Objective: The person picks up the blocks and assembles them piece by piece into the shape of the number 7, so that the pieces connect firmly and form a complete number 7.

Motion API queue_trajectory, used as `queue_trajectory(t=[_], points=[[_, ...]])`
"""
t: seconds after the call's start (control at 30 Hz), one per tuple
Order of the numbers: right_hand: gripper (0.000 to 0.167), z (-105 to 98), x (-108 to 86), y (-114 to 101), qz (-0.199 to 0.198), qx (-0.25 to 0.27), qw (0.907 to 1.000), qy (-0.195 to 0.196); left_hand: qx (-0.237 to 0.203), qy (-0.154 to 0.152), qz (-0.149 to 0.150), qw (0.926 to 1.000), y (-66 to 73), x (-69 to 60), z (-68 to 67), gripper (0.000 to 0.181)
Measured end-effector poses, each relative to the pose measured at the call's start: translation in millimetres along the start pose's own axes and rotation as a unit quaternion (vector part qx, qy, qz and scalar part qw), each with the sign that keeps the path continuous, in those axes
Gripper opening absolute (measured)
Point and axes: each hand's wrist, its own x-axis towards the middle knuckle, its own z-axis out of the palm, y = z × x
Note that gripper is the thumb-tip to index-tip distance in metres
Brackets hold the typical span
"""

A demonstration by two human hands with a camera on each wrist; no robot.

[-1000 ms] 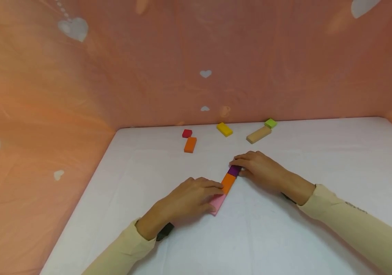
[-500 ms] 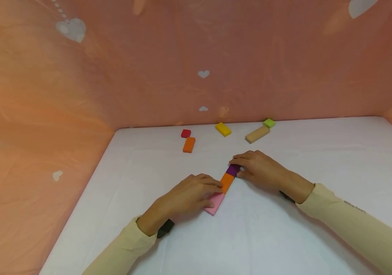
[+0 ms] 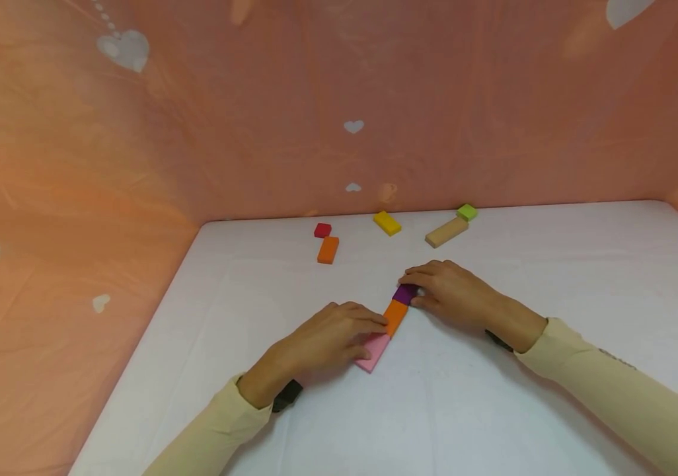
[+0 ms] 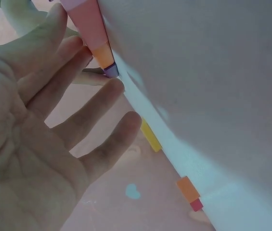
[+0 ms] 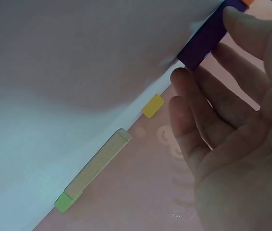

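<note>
- Left of centre in my head view, the left hand (image 3: 328, 338) has its fingers apart and fairly straight, touching the row from its left side; I see no grip.
- Just right of that hand lies the pink block (image 3: 379, 348), the row's near end, partly under the thumb.
- Next comes the orange block (image 3: 398, 319), mid-frame, end to end with pink, left fingertips at its left edge.
- Up and right again is the purple block (image 3: 403, 294), the far end. I judge the row's slanting long axis, lower left to upper right, matters most here.
- Right of centre, the right hand (image 3: 453, 295) is nearer purple, which lies to its left, pinched between thumb and fingers.
</note>
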Motion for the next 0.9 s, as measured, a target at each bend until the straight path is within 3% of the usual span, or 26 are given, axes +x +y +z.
queue_trajectory(t=[0.37, 0.63, 0.77, 0.9], points=[[0.041, -1.2, -1.7, 0.6, -0.014, 0.001, 0.9998, 0.011, 0.017, 0.002, 0.003, 0.9999, 0.1, -1.3, -1.2, 0.047], [0.048, -12.1, -5.3, 9.6, -0.011, -0.003, 0.9999, 0.012, 0.013, 0.010, 0.043, 0.9989, -1.9, 4.1, -4.4, 0.045], [0.046, -20.6, -5.7, 27.8, -0.015, -0.015, 0.9992, 0.033, 0.017, -0.016, 0.025, 0.9994, 0.0, 13.1, -5.8, 0.052], [0.043, -30.1, -2.4, 48.1, 0.023, -0.009, 0.9989, 0.040, 0.000, -0.046, 0.008, 0.9989, -3.9, 21.8, -6.2, 0.060]])
